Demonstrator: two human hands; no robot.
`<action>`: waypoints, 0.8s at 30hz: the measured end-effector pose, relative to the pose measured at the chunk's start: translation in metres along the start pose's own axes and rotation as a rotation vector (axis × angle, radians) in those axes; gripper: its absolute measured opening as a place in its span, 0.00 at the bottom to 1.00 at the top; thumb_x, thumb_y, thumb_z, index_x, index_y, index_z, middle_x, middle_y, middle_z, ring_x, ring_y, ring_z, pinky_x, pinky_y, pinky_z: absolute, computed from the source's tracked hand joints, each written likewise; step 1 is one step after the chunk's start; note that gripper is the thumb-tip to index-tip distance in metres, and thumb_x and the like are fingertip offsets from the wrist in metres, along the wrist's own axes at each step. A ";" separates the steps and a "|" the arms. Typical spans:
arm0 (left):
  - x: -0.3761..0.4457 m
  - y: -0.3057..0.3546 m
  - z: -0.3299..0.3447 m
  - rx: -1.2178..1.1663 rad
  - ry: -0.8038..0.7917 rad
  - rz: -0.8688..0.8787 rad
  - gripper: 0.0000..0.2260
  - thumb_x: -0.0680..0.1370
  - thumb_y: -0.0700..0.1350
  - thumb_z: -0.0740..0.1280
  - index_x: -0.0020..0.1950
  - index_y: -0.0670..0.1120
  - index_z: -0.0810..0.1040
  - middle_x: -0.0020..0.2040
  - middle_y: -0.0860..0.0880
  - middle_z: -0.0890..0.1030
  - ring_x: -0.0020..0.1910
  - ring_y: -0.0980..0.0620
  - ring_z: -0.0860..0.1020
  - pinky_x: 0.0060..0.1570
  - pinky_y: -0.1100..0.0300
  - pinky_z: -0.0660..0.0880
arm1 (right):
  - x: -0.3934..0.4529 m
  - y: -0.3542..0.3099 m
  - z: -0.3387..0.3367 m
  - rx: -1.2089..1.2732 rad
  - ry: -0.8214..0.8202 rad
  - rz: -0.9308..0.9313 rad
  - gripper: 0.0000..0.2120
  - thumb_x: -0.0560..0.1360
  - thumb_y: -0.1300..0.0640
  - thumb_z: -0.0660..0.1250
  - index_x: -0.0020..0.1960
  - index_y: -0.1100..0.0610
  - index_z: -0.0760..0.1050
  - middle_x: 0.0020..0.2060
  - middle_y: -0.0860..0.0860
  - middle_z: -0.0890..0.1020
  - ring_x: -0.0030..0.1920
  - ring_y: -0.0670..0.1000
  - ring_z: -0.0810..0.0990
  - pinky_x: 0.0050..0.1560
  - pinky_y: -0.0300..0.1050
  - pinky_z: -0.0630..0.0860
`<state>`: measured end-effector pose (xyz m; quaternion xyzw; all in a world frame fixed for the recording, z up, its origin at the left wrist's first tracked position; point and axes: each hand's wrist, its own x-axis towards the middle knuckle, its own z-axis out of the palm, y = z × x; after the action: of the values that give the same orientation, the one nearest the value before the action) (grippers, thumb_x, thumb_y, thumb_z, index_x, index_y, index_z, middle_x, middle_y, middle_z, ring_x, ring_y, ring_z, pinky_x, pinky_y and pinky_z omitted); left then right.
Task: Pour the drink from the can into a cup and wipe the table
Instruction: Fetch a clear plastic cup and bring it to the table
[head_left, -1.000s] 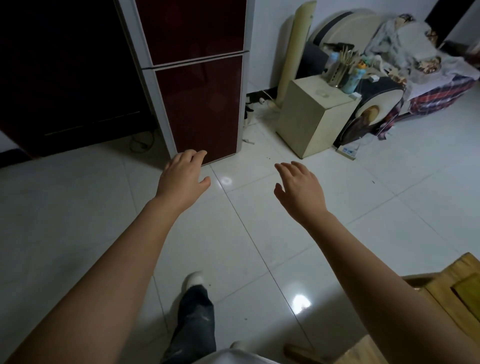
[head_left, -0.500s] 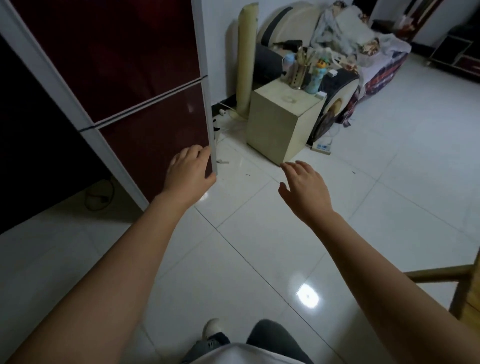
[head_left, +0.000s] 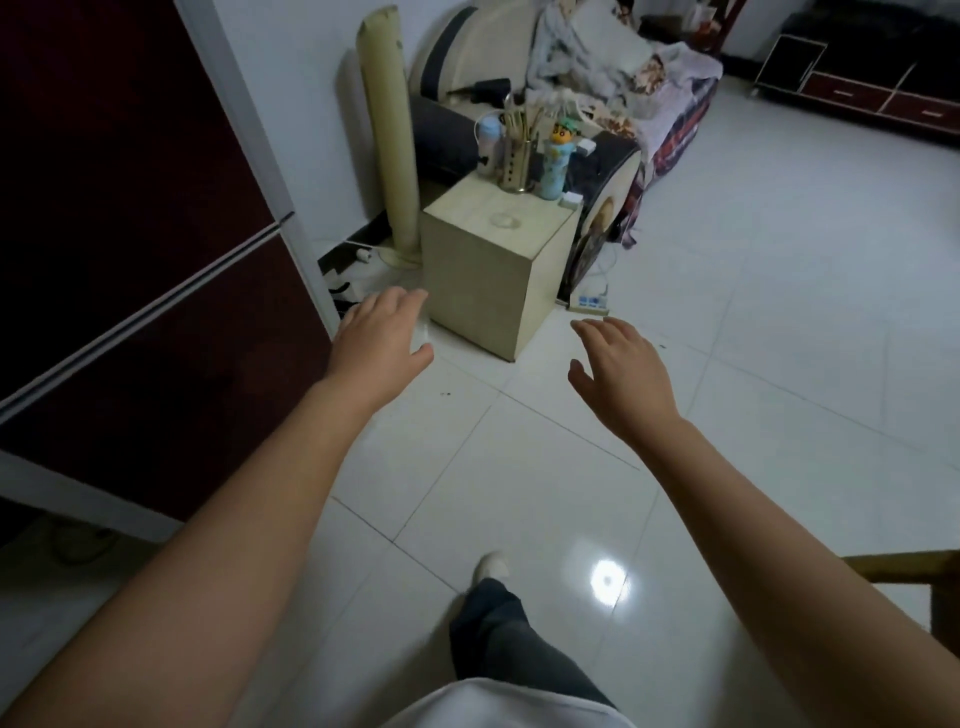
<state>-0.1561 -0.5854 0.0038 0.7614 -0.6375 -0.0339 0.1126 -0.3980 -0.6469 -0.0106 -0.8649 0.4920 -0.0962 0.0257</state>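
Hands: left hand (head_left: 378, 340) and right hand (head_left: 621, 375) spread, holding nothing.

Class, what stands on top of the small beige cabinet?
On the beige cabinet: a pale bottle, a brass utensil holder and a cartoon-topped bottle. The holder partly hides what stands behind it.
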 end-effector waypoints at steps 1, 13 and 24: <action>0.022 0.002 0.002 -0.003 -0.003 0.007 0.26 0.76 0.48 0.64 0.72 0.45 0.61 0.68 0.44 0.67 0.68 0.44 0.64 0.66 0.50 0.60 | 0.018 0.009 0.002 0.004 0.003 0.004 0.20 0.75 0.58 0.63 0.66 0.62 0.68 0.62 0.58 0.75 0.64 0.60 0.70 0.59 0.54 0.69; 0.221 0.012 0.022 -0.025 -0.039 0.006 0.26 0.76 0.48 0.63 0.72 0.45 0.61 0.67 0.43 0.68 0.67 0.44 0.65 0.65 0.51 0.61 | 0.195 0.093 0.019 -0.002 -0.032 0.027 0.20 0.75 0.58 0.62 0.66 0.62 0.68 0.63 0.58 0.75 0.63 0.59 0.71 0.57 0.53 0.70; 0.398 -0.019 0.053 -0.019 -0.078 0.073 0.26 0.77 0.50 0.62 0.73 0.45 0.59 0.70 0.44 0.66 0.69 0.45 0.63 0.67 0.50 0.60 | 0.351 0.131 0.051 0.002 -0.076 0.096 0.22 0.77 0.55 0.60 0.69 0.59 0.64 0.66 0.56 0.72 0.67 0.57 0.66 0.63 0.51 0.67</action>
<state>-0.0744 -0.9787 -0.0148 0.7346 -0.6684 -0.0655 0.0964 -0.3245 -1.0169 -0.0289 -0.8433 0.5315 -0.0625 0.0495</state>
